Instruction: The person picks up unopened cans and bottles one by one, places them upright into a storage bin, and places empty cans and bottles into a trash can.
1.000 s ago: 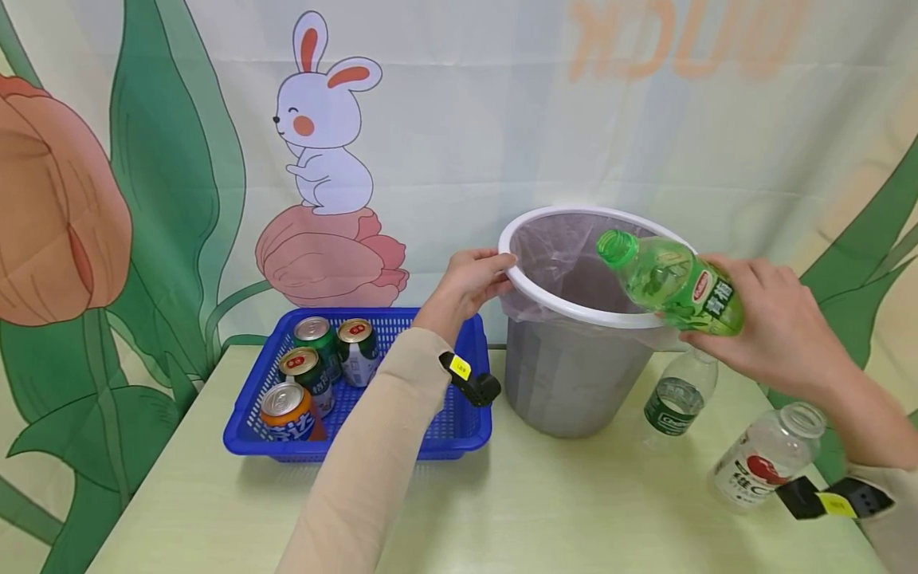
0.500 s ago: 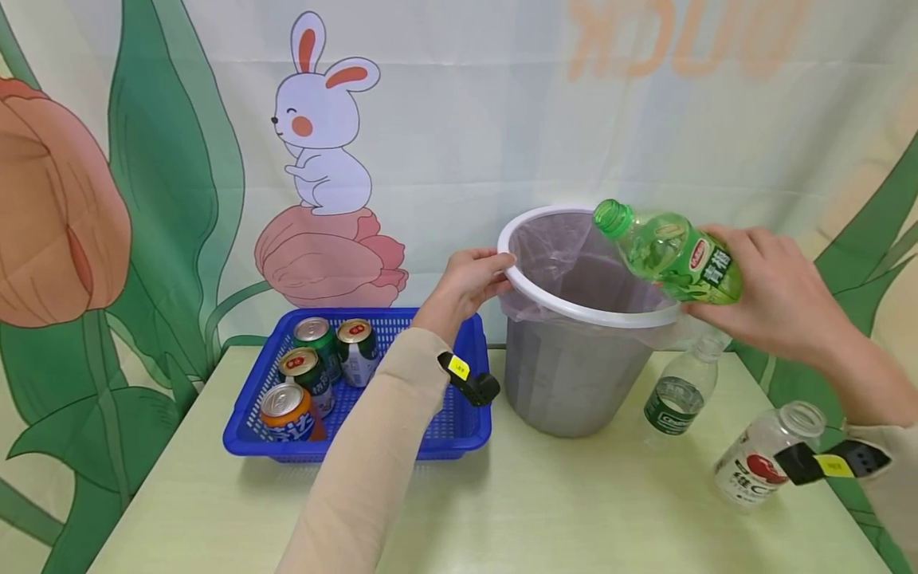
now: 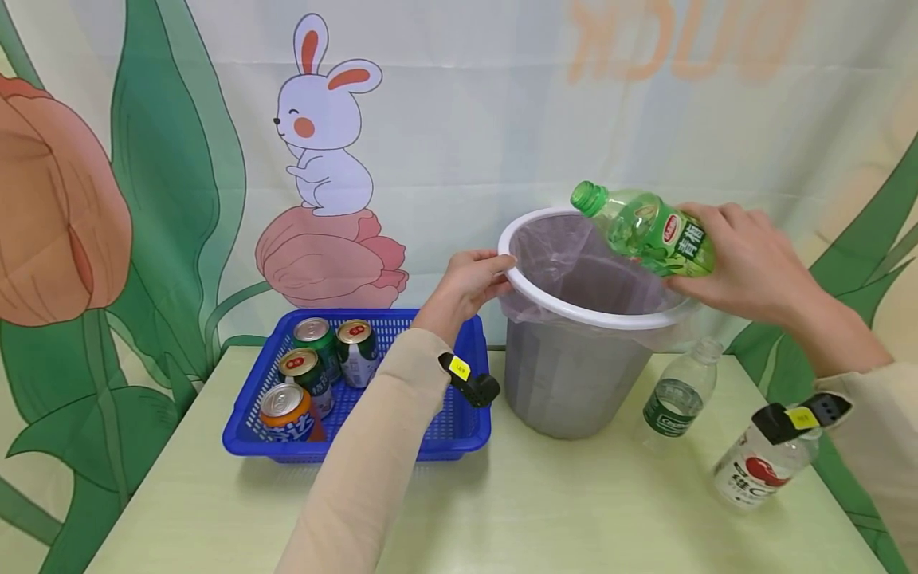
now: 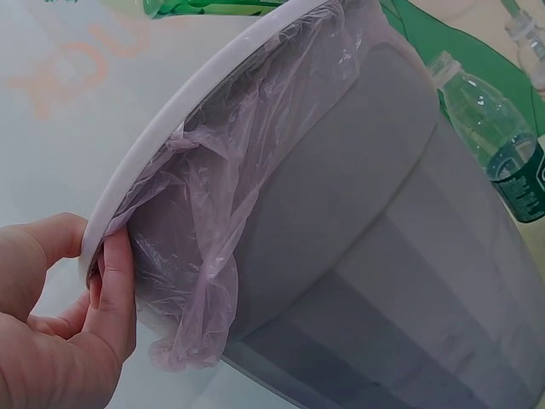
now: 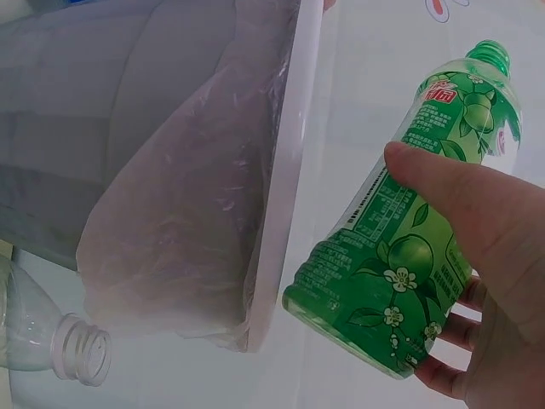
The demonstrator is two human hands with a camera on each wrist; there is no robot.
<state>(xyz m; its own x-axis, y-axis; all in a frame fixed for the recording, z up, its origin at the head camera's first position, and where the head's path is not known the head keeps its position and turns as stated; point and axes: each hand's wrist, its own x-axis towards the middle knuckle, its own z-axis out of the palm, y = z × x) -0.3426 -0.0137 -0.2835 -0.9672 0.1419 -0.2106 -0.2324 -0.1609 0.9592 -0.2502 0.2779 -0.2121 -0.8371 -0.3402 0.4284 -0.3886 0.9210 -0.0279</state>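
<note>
The right-hand grip [image 3: 746, 259] is clamped around a transparent plastic bottle with a green label [image 3: 653, 231], tilted, its open green neck toward the upper left, above the opening of a round grey plastic bin [image 3: 570, 383] right of centre. The left-hand grip [image 3: 466, 287] pinches the bin's white rim [image 3: 574, 312], over which a thin translucent bag is folded. At lower right, a clear green-labelled bottle [image 3: 672, 406] and a clear wide bottle with a red-and-white label [image 3: 755, 474] stand on the pale green counter [image 3: 559, 514]. Left of centre, a blue perforated plastic basket [image 3: 459, 446] holds one orange can [image 3: 290, 408] and three green cans [image 3: 358, 359].
</note>
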